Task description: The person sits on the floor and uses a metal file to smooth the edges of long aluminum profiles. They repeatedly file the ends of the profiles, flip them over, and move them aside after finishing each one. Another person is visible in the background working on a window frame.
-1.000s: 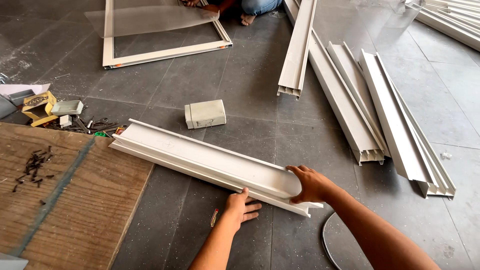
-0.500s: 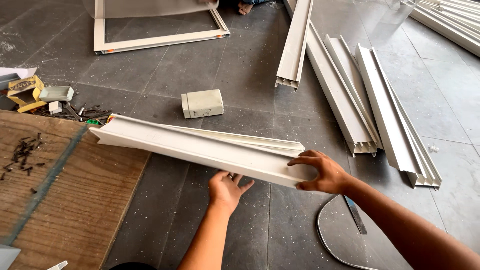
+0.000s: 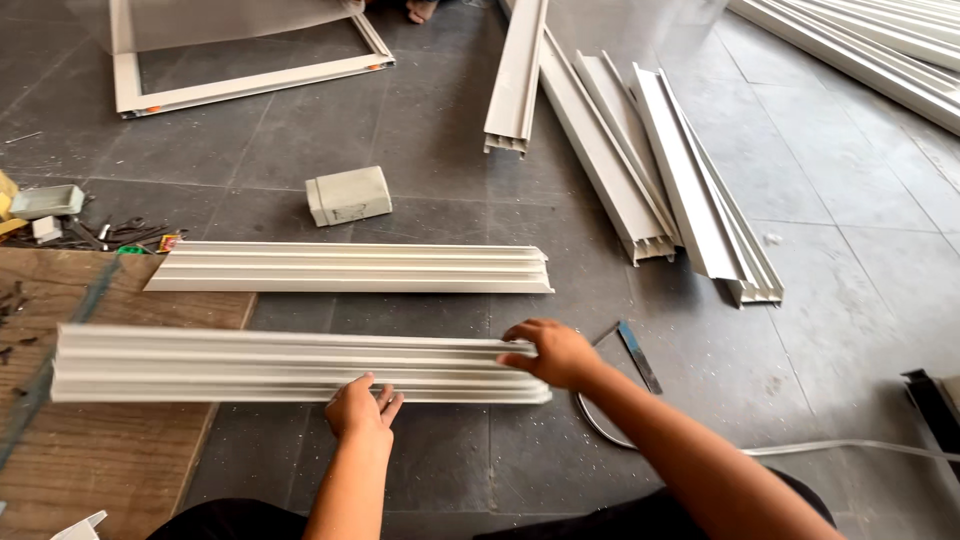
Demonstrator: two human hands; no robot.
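The long white ribbed aluminium profile (image 3: 290, 363) is lying across the wooden board (image 3: 100, 450) and grey floor; the left hand (image 3: 362, 408) is resting flat-fingered against its near edge, the right hand (image 3: 553, 352) is pressing its end, steadying it for alignment.

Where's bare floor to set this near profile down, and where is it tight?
Bare tiles lie right of the right hand, between the metal ruler and the black piece; also between the grey block and the window frame. Crowded: the tool clutter far left, and the stacked profiles upper right.
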